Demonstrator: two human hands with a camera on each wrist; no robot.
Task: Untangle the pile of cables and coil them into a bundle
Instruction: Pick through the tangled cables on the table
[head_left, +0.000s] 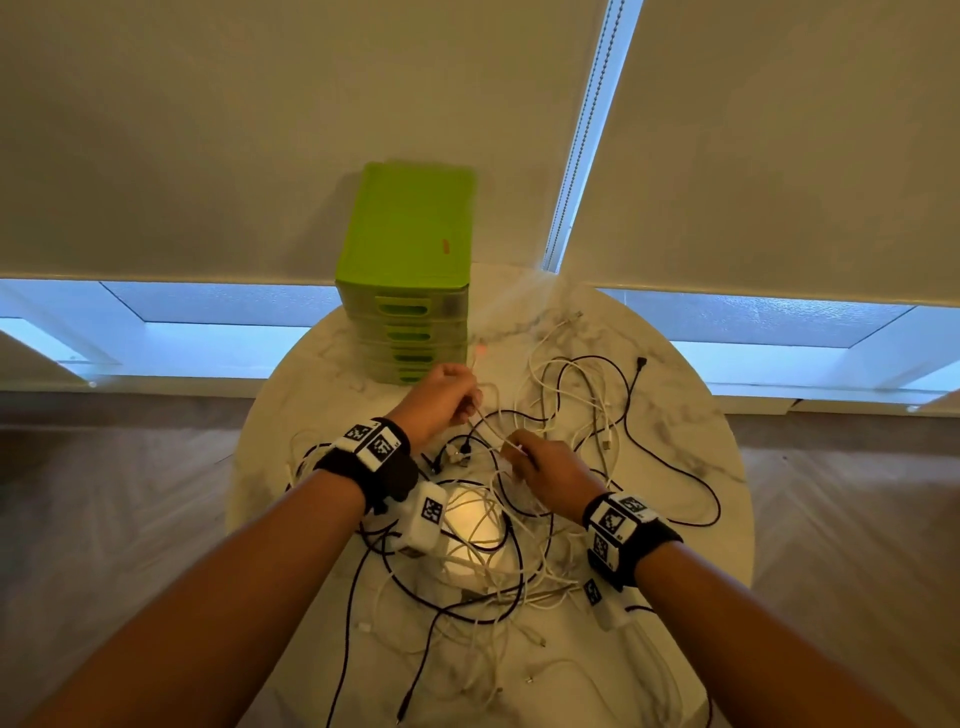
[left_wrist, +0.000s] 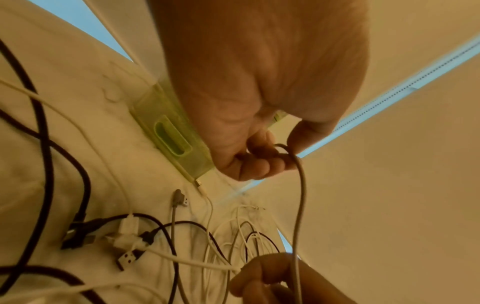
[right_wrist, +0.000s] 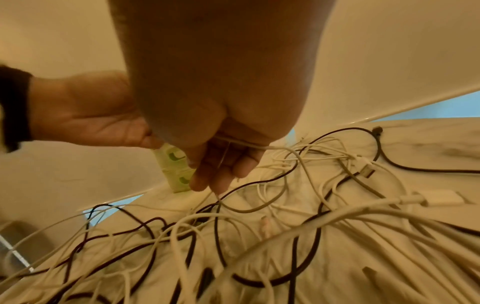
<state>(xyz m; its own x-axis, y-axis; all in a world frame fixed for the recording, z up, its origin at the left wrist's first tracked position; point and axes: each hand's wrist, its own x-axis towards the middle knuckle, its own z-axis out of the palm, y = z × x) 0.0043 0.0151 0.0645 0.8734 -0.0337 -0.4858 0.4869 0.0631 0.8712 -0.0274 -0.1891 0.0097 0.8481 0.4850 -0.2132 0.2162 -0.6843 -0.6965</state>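
A tangle of white and black cables (head_left: 498, 525) sprawls over the round marble table (head_left: 691, 426). My left hand (head_left: 447, 397) is raised near the green drawers and pinches one pale grey-white cable (left_wrist: 298, 195) between thumb and curled fingers. That cable runs taut down to my right hand (head_left: 540, 465), which grips it lower, over the middle of the pile. In the right wrist view my right hand (right_wrist: 221, 164) has the white cable (right_wrist: 259, 146) crossing its curled fingers. Loose plugs (left_wrist: 179, 198) lie on the table under the left hand.
A green stack of plastic drawers (head_left: 410, 280) stands at the table's far side, just beyond my left hand. A black cable (head_left: 670, 462) loops out to the right. Roller blinds and low windows lie behind; floor surrounds the table.
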